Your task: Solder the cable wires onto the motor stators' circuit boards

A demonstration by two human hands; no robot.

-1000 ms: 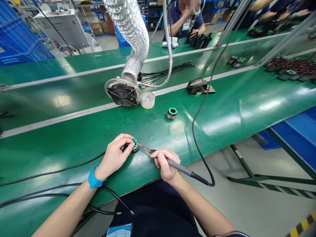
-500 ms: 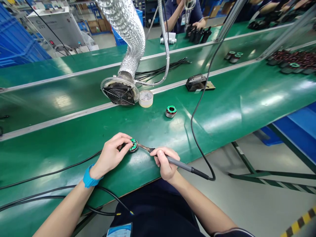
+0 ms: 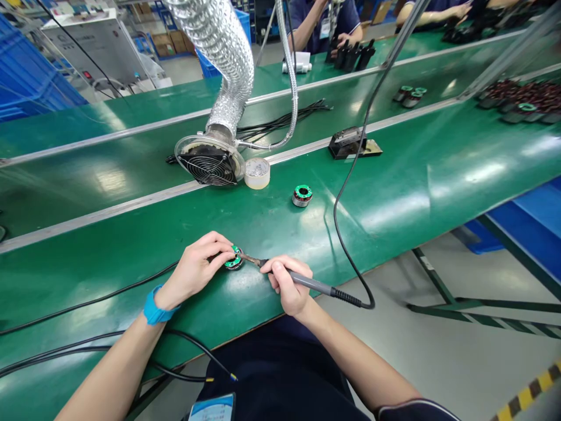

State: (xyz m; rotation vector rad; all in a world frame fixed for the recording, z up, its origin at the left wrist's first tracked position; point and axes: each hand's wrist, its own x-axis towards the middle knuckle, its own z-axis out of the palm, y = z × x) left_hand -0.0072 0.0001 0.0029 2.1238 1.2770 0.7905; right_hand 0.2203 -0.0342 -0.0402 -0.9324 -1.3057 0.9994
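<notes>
With my left hand [image 3: 199, 266], I pinch at the left side of a small round motor stator [image 3: 235, 265] topped by a green circuit board. A black cable [image 3: 127, 292] runs from the left edge to behind this hand; my fingers hide its end. My right hand [image 3: 291, 285] is closed around the grey handle of a soldering iron [image 3: 313, 284]. The iron points left, and its tip meets the top of the board near my left fingertips. A second stator [image 3: 302, 196] with a green board stands upright farther back on the green bench [image 3: 377, 204].
Above the bench hangs a foil duct with a fan grille [image 3: 210, 166], beside a tape roll [image 3: 257, 173]. A black iron holder [image 3: 350, 143] is behind the second stator. Loose cables [image 3: 188, 345] cross the front edge. Many stators [image 3: 521, 102] sit far right. Co-workers [image 3: 324, 26] sit opposite.
The view has shifted slightly. The iron's tip has moved a little left over the board, close to my left fingertips. Both hands keep their grips.
</notes>
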